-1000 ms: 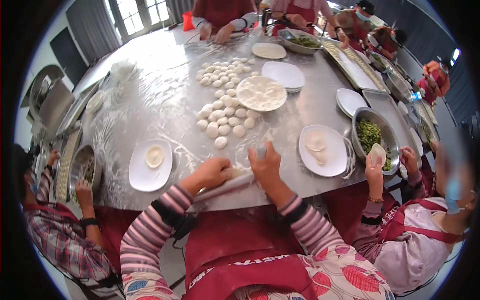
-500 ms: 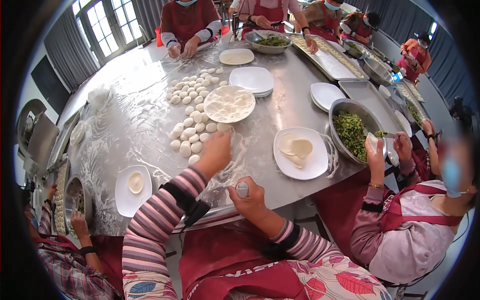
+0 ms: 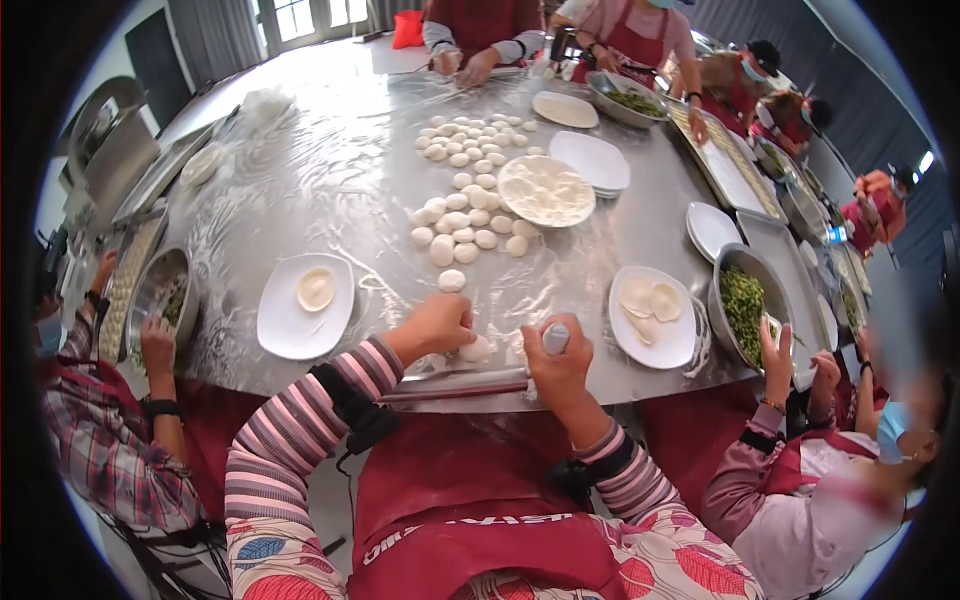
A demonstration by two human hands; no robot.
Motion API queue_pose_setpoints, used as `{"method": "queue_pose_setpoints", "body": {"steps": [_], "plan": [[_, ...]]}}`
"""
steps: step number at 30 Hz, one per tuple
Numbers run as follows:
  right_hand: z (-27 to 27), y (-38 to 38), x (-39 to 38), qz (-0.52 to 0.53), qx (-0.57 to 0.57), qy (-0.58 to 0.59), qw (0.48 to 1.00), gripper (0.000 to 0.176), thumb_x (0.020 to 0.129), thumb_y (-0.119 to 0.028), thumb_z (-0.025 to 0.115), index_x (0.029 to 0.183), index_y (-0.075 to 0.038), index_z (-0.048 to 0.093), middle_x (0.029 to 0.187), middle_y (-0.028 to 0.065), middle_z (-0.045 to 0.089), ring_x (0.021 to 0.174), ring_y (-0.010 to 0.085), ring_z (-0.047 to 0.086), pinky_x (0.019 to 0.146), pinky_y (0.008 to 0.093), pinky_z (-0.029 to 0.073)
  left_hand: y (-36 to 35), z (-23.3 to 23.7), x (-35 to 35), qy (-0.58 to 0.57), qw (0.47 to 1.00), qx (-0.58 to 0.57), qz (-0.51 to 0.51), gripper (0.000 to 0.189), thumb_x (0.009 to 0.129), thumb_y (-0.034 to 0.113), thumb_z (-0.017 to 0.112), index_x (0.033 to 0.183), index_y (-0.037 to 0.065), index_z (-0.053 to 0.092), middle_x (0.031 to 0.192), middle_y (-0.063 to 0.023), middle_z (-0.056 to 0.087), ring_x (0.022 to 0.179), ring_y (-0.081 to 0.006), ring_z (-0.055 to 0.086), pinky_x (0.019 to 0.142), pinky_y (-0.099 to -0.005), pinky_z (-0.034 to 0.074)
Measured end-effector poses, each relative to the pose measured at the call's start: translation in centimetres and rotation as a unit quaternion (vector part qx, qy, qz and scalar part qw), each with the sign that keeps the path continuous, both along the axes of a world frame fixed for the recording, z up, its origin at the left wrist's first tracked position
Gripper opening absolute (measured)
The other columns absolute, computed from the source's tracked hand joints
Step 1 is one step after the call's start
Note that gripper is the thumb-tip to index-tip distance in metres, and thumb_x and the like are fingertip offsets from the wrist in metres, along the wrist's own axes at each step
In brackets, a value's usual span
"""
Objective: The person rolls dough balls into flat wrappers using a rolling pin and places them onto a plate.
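Note:
My left hand (image 3: 432, 328) is low over the near edge of the table, its fingers curled together at a small white dough piece (image 3: 476, 350). Just beyond it lies another round dough piece (image 3: 452, 281). My right hand (image 3: 562, 372) is wrapped round a short rolling pin, whose pale rounded end (image 3: 556, 338) sticks up out of the fist; the rest is hidden. Farther off is a cluster of flattened dough balls (image 3: 462, 220) beside a plate of flour (image 3: 546, 186). On the right, a square white plate (image 3: 625, 345) bears several thin dough wrappers (image 3: 648, 298).
Another white plate (image 3: 285, 335) with one wrapper (image 3: 315, 289) stands left on the floury metal table (image 3: 270, 200). Co-workers sit close at both sides, near bowls of green filling (image 3: 742, 305). Stacked plates (image 3: 590, 160) and trays (image 3: 735, 172) stand farther back.
My left hand has come back from the dough cluster to the near table edge, with a dough piece at its fingers. My right hand still grips the rolling pin. The view has shifted.

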State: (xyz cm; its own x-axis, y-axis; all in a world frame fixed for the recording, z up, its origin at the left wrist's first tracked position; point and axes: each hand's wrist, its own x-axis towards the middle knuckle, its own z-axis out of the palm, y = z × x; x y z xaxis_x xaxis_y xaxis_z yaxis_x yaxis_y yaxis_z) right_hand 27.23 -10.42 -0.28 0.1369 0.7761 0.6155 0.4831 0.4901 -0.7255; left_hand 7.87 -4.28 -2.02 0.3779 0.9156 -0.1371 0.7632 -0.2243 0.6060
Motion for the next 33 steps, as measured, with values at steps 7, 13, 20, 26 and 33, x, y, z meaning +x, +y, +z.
{"method": "queue_pose_setpoints", "body": {"steps": [7,13,20,26,33], "plan": [[-0.9,5.0,-2.1,-0.018,-0.013,0.007,1.000,0.024,0.069,-0.007,0.071,0.079,-0.003,0.049,0.058,0.0148,0.054,0.050,0.0315,0.056,0.047,0.0370,0.044,-1.5,-0.2,0.2,-0.036,0.999,0.021,0.031,0.016,0.069,0.017,0.064,0.078,0.004,0.060,0.076,-0.0162,0.062,0.075,-0.0317,0.060,0.067,-0.0392,0.046],[-2.6,3.4,-0.9,-0.043,-0.017,-0.022,0.999,0.026,0.070,-0.008,0.070,0.082,0.001,0.049,0.063,0.0182,0.057,0.055,0.0342,0.059,0.049,0.0369,0.046,-2.2,0.4,-0.1,-0.043,0.998,0.009,0.047,0.016,0.071,0.016,0.063,0.077,0.002,0.057,0.077,-0.0167,0.061,0.076,-0.0325,0.059,0.068,-0.0399,0.046],[-1.3,3.2,-0.9,-0.058,-0.009,-0.027,0.998,0.023,0.070,-0.009,0.070,0.081,-0.002,0.050,0.060,0.0173,0.056,0.054,0.0333,0.058,0.049,0.0391,0.044,-1.5,0.8,0.1,-0.069,0.997,-0.009,-0.032,0.017,0.072,0.017,0.062,0.078,0.001,0.060,0.077,-0.0181,0.062,0.078,-0.0339,0.060,0.069,-0.0398,0.047],[-1.4,2.6,-1.1,-0.085,-0.027,-0.047,0.995,0.025,0.070,-0.010,0.069,0.084,-0.001,0.050,0.061,0.0182,0.056,0.053,0.0358,0.057,0.048,0.0398,0.044,-2.4,0.9,0.3,-0.077,0.996,-0.032,0.018,0.015,0.074,0.013,0.059,0.079,-0.001,0.062,0.070,-0.0169,0.062,0.069,-0.0284,0.062,0.065,-0.0371,0.048],[-2.3,2.3,-0.8,-0.069,0.013,-0.030,0.997,0.025,0.070,-0.009,0.070,0.083,-0.001,0.049,0.059,0.0186,0.055,0.053,0.0366,0.057,0.048,0.0409,0.044,-1.6,1.1,0.3,-0.057,0.997,0.045,-0.023,0.016,0.073,0.014,0.060,0.079,0.000,0.063,0.075,-0.0180,0.063,0.070,-0.0299,0.062,0.066,-0.0378,0.048]]}}
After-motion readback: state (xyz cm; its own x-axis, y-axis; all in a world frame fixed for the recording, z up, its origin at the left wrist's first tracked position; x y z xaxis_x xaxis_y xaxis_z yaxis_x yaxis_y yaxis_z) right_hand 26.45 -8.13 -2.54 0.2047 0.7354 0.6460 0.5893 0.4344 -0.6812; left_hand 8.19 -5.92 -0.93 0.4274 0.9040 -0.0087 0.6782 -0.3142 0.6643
